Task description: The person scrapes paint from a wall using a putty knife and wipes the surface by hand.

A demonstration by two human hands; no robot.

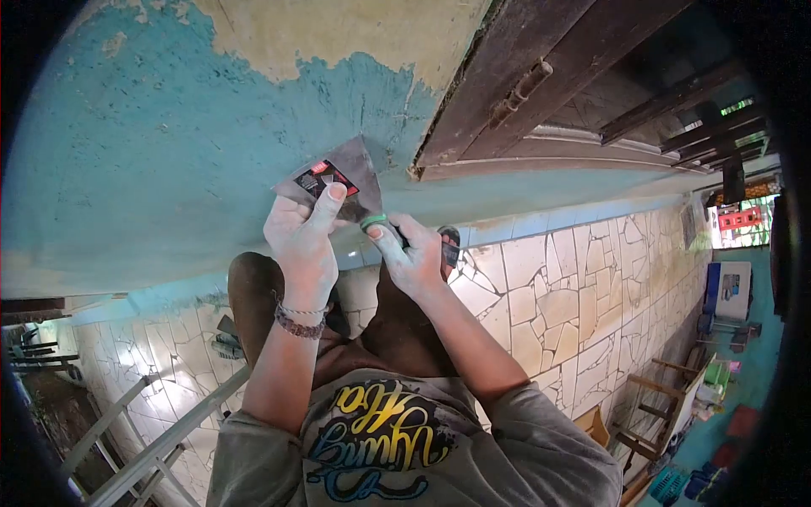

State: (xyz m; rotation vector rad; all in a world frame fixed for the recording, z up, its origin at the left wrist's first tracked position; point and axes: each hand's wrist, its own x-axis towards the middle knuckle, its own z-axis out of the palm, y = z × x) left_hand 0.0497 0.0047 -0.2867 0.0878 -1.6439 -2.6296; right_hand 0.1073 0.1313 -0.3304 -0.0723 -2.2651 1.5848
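Observation:
A putty knife with a wide grey metal blade (pixel 359 165) and a red and black label is held up before the blue wall (pixel 194 144). My right hand (pixel 411 258) is closed round its green and black handle, thumb along the top. With my left hand (pixel 306 232) I pinch the blade, the thumb lying on the label and the fingers mostly behind the metal. Pale dust coats both hands. Bare yellowish plaster (pixel 338 34) shows above the blue paint.
A dark wooden window frame (pixel 515 93) with a bolt is at the upper right. A metal ladder (pixel 182 427) stands at the lower left on the stone-tiled floor (pixel 549 304). Wooden furniture (pixel 655 414) and a red chair (pixel 740 220) are on the right.

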